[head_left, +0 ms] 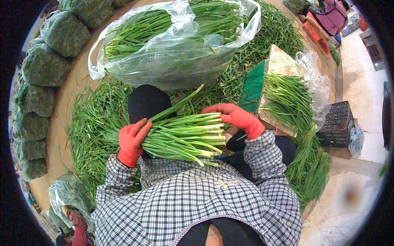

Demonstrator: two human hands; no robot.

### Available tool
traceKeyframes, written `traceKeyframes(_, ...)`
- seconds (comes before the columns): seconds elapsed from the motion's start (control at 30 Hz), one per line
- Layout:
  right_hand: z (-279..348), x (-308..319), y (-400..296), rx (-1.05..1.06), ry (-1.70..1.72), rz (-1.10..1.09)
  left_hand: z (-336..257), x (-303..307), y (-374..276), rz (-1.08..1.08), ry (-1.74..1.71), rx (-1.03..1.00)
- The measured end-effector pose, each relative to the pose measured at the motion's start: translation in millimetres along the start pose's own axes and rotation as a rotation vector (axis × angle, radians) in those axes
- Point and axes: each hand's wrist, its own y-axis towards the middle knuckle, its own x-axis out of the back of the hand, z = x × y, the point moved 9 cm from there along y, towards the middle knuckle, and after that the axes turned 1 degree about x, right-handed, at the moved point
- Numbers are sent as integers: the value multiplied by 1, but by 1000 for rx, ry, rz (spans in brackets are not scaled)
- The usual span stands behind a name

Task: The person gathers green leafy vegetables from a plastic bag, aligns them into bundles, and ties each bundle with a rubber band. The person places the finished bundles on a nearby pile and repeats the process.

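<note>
A bunch of green stalks with pale cut ends, which look like garlic chives (184, 135), lies across my lap. My left hand (133, 141), in a red glove, grips it around the leafy part. One longer stalk (178, 104) sticks out at an angle above the rest. By the pale ends is my right hand (235, 118), also in a red glove, its fingers apart and slightly blurred. Its fingertips are at the upper corner of the bunch; whether they touch a stalk is unclear.
A clear plastic bag (166, 70) full of stalks stands ahead, amid loose leaves (95, 123). To the right are a board (281, 60) bearing stalks, tied bundles (312, 172) and a black crate (335, 123). Filled bags (46, 64) line the left; other people (334, 15) sit nearby.
</note>
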Motion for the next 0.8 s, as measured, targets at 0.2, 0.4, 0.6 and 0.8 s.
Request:
traceKeyframes(0.2, -6, 77, -38, -13, -109, -394, 22, 1, -10, 8, -304, 337)
traceKeyframes(0.4, 31, 43, -20, 344, -122, -233, 43, -26, -7, 248, -925, 648)
traceKeyframes(0.6, 29, -3, 9, 58, 57, -206, -12, -80, -70, 932, -1522, 748)
traceKeyframes(0.8, -34, 34, 18, 137, -582, -525, -46, -94, -93, 893, -1747, 1206)
